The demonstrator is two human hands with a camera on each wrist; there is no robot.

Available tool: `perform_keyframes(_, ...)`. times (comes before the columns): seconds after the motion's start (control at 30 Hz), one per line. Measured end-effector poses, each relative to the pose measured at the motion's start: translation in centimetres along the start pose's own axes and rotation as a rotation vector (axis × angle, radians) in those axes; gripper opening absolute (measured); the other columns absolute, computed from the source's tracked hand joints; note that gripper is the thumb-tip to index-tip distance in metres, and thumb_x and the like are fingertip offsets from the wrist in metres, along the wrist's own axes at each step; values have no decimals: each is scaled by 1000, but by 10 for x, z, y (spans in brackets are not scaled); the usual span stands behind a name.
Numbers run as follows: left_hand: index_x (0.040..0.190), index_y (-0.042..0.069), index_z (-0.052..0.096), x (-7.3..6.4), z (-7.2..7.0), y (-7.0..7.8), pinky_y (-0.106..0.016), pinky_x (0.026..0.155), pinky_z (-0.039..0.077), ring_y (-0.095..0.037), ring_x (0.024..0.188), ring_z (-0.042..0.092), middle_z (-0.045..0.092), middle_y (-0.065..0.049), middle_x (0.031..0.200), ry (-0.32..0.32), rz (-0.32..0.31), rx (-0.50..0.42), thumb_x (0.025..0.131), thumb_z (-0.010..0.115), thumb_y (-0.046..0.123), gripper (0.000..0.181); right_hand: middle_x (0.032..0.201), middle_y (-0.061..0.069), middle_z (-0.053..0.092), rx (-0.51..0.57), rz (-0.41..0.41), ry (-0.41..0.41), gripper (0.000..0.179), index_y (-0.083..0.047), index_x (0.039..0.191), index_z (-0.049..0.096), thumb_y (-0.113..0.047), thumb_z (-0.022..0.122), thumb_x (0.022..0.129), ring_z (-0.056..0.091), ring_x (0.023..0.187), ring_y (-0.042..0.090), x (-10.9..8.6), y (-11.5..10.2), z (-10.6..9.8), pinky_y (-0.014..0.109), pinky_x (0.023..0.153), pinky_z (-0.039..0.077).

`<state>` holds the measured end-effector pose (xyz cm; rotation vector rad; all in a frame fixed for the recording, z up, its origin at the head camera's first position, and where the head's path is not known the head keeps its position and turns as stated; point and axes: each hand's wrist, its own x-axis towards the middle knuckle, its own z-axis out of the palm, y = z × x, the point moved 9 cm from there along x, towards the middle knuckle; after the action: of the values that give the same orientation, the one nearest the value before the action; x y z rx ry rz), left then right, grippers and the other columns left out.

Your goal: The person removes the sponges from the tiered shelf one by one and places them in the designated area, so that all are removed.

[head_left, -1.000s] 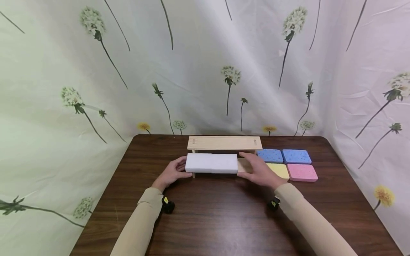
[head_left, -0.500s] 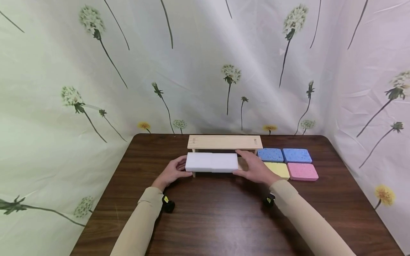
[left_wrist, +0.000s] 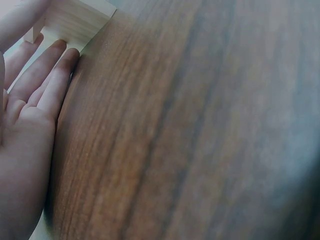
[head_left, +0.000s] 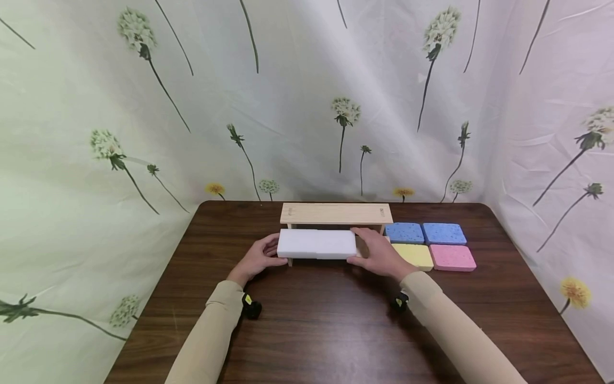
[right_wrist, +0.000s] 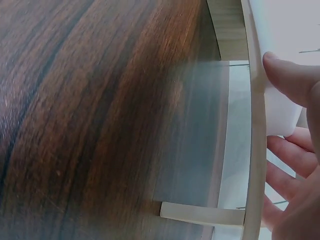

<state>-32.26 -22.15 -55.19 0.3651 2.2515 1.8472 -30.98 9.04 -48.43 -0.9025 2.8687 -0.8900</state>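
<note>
Two white sponges lie end to end on the front lower tier of a pale wooden rack, forming one long block. At its left end is my left hand, thumb at the front corner and fingers behind. In the left wrist view, the lower fingers reach nearly straight toward the wood. My right hand grips the right-hand white sponge, thumb on its front edge and fingers round its far side. In the right wrist view, this sponge sits on the slim shelf edge.
Right of the rack lie two blue sponges, a yellow sponge and a pink sponge. The dark wood-grain table meets a floral curtain at the back. A rack leg stands near my right hand.
My right hand has moved slightly left, its thumb and fingers coming closer round the right white sponge's end. The left hand and the sponges have stayed put.
</note>
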Motion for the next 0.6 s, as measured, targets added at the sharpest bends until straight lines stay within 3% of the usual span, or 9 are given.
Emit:
perform_keyframes(0.43, 154, -2, 46, 1, 0, -3, -39, 118, 45, -38, 144, 49, 51, -25, 154, -4, -14, 5, 86, 86, 1, 80, 152, 20, 55, 23, 17, 6, 82, 0, 155, 47, -39, 83, 92, 51, 140, 40, -2, 0, 0, 59, 116, 43)
perform_keyframes(0.6, 154, -2, 46, 0, -1, -2, -35, 116, 46, -37, 143, 50, 51, -25, 154, -5, -4, 5, 86, 87, 2, 79, 152, 20, 55, 35, 21, 18, 82, -1, 155, 47, -38, 84, 92, 51, 140, 39, -4, 0, -1, 59, 116, 44)
